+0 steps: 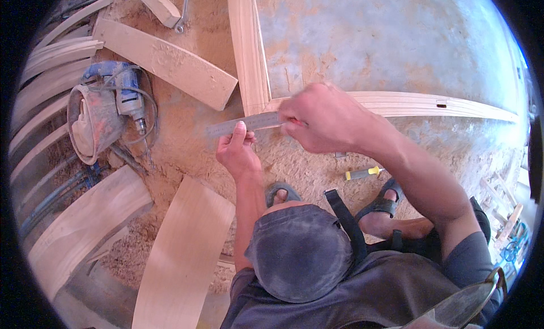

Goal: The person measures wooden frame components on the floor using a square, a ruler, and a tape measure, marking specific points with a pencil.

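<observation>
My left hand (238, 150) pinches a flat metal ruler (224, 128) between thumb and fingers. The ruler lies across the corner where an upright-running wooden board (247, 51) meets a long wooden rail (391, 104). Over the ruler's right end, my right hand (323, 119) is closed around a thin, pencil-like tool (297, 121). Only a short red part of that tool shows, and its tip is hidden by the hand. The rail carries a small dark slot (441, 106) toward its right end.
A blue corded drill (130, 96) lies left beside a dusty bucket (90, 125). Loose planks (170, 62) and a wide board (181, 255) are on the sawdust-strewn floor. A yellow-and-grey-handled tool (362, 173) lies near my sandalled foot (379, 210). Curved wooden pieces (85, 232) line the left.
</observation>
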Action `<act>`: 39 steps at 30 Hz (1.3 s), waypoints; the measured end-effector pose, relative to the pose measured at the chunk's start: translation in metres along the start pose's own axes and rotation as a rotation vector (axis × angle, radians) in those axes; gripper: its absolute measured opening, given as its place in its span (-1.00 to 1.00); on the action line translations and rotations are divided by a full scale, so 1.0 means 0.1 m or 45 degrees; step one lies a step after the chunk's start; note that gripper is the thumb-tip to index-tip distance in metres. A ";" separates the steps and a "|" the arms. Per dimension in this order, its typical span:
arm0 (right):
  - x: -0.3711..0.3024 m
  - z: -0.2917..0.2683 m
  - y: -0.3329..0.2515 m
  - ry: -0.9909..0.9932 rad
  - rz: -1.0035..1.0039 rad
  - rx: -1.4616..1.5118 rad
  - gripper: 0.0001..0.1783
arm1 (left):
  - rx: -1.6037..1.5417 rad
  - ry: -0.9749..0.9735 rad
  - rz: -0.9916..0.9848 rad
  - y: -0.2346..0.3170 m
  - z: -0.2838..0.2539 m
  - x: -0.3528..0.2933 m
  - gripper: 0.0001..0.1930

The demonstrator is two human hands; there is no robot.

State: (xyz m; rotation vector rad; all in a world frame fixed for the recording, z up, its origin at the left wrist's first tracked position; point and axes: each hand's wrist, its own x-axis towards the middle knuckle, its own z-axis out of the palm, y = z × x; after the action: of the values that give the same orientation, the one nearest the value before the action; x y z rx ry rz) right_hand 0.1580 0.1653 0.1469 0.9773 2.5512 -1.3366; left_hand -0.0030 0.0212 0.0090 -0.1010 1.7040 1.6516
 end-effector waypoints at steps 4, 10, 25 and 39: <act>-0.71 -0.29 0.06 0.052 -0.154 -0.136 -0.73 | -0.157 -0.020 -0.116 0.13 -0.11 -0.13 -0.90; -2.31 -0.97 0.19 -0.090 0.267 -0.413 -0.62 | 0.076 -0.142 0.092 0.80 -0.66 -0.70 -0.92; -3.29 -0.76 -0.05 0.451 0.376 -0.298 -0.56 | 0.666 -0.967 1.132 2.47 0.37 -1.90 -0.78; -3.32 -1.06 0.27 0.125 0.363 -0.103 -0.68 | 0.767 -0.866 0.850 2.04 0.72 -2.08 -0.78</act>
State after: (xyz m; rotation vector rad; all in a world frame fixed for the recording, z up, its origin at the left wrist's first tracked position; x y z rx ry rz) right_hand 0.4567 0.0937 0.3139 1.3590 2.3936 -1.1250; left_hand 0.0693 0.0291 0.3002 1.2819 1.6636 1.2668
